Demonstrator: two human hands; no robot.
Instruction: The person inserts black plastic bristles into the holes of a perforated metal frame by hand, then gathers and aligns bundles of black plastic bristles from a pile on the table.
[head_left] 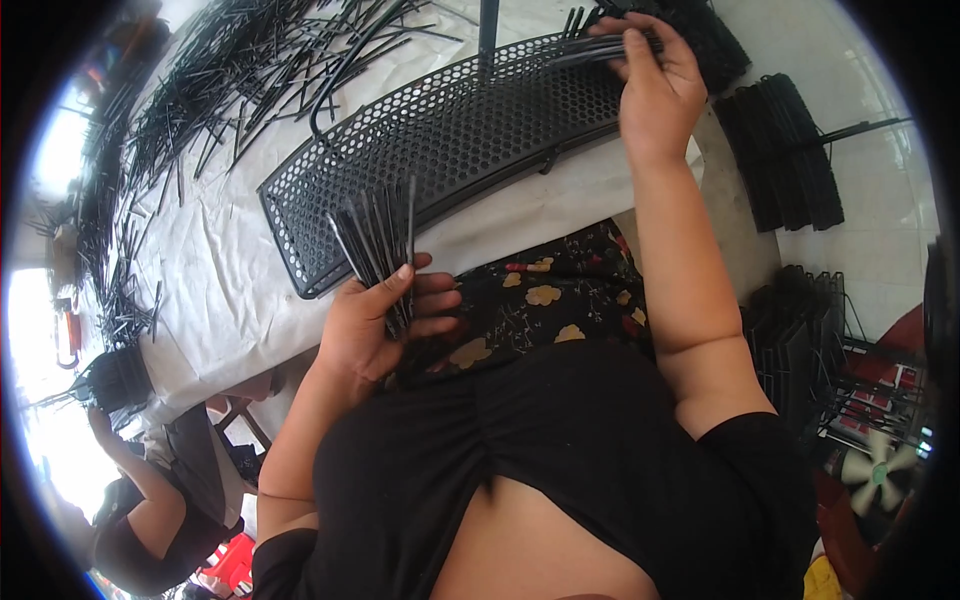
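My left hand (372, 318) is closed round a bundle of thin black sticks (372, 228), which fan out upward from the thumb. Their upper ends reach over the near edge of a black mesh panel (440, 140) with honeycomb holes, lying on a white-covered table. At the panel's far right end, my right hand (660, 85) grips more thin black sticks (600, 48), thumb pressed against its fingers. These sticks lie roughly level and point left across the mesh. Whether they touch the panel I cannot tell.
Loose black sticks (250, 75) lie heaped over the left and far side of the table cover (215, 300). Stacked black panels (785, 150) stand at the right, above a small fan (878, 472). Another person (150, 500) is at the lower left, near a red stool (232, 562).
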